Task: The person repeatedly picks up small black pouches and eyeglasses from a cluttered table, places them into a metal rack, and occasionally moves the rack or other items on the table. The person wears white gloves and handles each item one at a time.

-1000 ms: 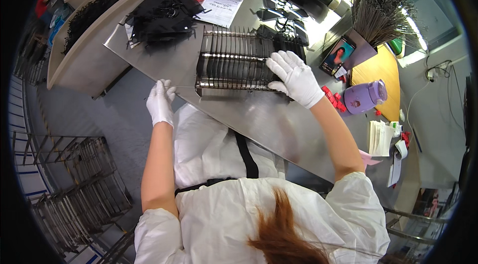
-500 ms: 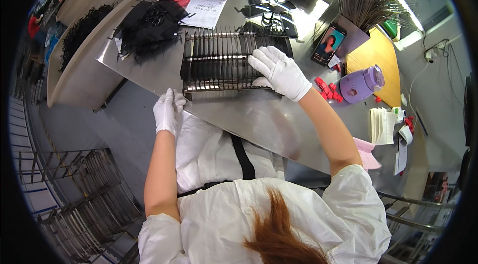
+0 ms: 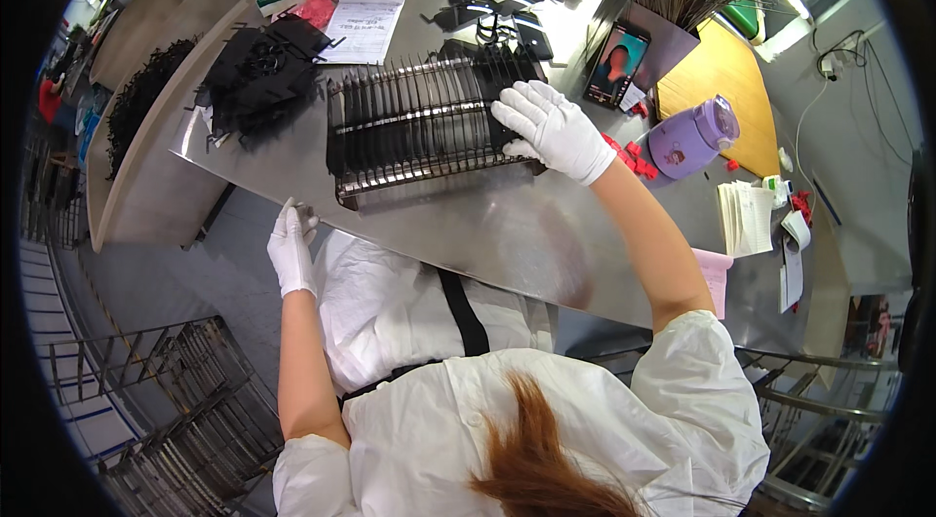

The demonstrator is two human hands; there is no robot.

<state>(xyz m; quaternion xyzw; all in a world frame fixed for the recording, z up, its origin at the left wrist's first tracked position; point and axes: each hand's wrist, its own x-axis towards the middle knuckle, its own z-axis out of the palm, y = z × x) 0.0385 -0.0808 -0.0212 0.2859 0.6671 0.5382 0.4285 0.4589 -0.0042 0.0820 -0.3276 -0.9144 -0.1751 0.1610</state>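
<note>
A dark wire rack (image 3: 414, 132) with a row of thin black plates stands on the metal table. My right hand (image 3: 561, 137), in a white glove, rests at the rack's right end. Its fingers lie stretched over the plates there, and the thumb is spread toward the near side. My left hand (image 3: 291, 249), also gloved in white, is at the table's near edge, left of the rack and apart from it. Its fingers are pressed together; whatever they may hold is too small to make out.
Black parts (image 3: 261, 74) lie piled at the left, near a paper pad (image 3: 369, 30). More black plates (image 3: 483, 5) lie behind the rack. At the right are a phone (image 3: 616, 67), red pieces (image 3: 634, 161), a purple bottle (image 3: 690, 139) and a bin of wires (image 3: 663, 39).
My left hand has moved left, away from the rack's near left corner. My right hand sits closer to the rack's right end. The whole view has shifted a little.
</note>
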